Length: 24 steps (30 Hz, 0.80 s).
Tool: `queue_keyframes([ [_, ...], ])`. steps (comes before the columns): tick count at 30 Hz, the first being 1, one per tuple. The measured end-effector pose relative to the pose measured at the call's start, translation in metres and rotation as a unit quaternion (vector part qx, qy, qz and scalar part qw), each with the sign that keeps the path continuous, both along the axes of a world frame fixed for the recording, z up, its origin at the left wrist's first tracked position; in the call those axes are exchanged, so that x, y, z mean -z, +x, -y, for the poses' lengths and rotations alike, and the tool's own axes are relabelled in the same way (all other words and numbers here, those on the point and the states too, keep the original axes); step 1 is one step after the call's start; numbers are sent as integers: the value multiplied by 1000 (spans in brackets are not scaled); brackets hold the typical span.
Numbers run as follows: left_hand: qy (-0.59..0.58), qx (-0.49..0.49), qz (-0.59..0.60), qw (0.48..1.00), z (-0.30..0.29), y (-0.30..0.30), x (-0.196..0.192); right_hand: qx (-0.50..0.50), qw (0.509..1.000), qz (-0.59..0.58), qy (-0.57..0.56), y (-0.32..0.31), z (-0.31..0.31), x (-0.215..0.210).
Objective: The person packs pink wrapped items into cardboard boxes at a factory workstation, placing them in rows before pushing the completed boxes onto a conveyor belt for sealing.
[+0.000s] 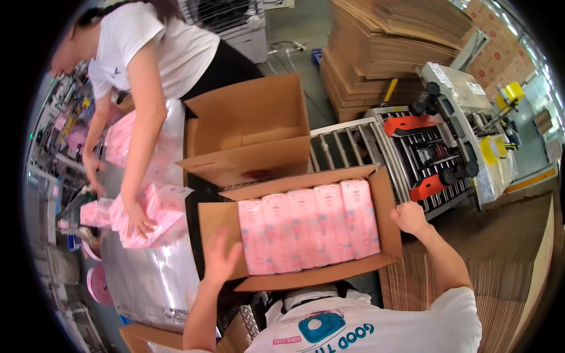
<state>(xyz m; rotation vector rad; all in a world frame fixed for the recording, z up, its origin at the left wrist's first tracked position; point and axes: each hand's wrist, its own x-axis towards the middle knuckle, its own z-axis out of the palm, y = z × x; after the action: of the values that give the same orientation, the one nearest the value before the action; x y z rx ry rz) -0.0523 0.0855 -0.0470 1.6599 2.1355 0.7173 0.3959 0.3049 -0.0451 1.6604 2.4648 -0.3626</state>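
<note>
In front of me an open cardboard carton [318,281] holds a row of several pink-and-white wrapped packs [306,229], standing side by side. My left hand [220,256], blurred by motion, is over the carton's left flap with its fingers stretched out and its thumb apart; whether it touches the flap I cannot tell. Fingers curled, my right hand [410,218] is closed on the edge of the carton's right flap [389,206].
Beyond the filled carton stands an open carton [247,129]. To the left, a co-worker [147,59] handles pink packs [150,217] on a metal table [153,282]. A roller conveyor [347,144] with a red-armed machine [435,153] runs right. Flattened cardboard stacks [382,53] stand behind.
</note>
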Motion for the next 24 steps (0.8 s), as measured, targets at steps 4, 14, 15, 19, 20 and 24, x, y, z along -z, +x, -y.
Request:
queue_keyframes([
  [4, -78, -208, 176, 959, 18, -33, 59, -125, 974, 162, 95, 24, -1, 47],
  [14, -209, 333, -192, 899, -70, 98, 98, -28, 953, -49, -299, -14, 32, 36],
  [15, -224, 342, -179, 895, -76, 98, 99, -80, 948, -65, -301, 1, 46, 24],
  [19, -249, 393, -112, 878, -86, 86, 107, -121, 889, -43, -439, 24, 62, 17],
  [20, -247, 408, -94, 874, -89, 77, 110, -125, 882, -39, -454, 19, 68, 16],
  [24, -260, 401, -2, 878, -107, 63, 109, -208, 929, -75, -296, 1, 34, 10],
])
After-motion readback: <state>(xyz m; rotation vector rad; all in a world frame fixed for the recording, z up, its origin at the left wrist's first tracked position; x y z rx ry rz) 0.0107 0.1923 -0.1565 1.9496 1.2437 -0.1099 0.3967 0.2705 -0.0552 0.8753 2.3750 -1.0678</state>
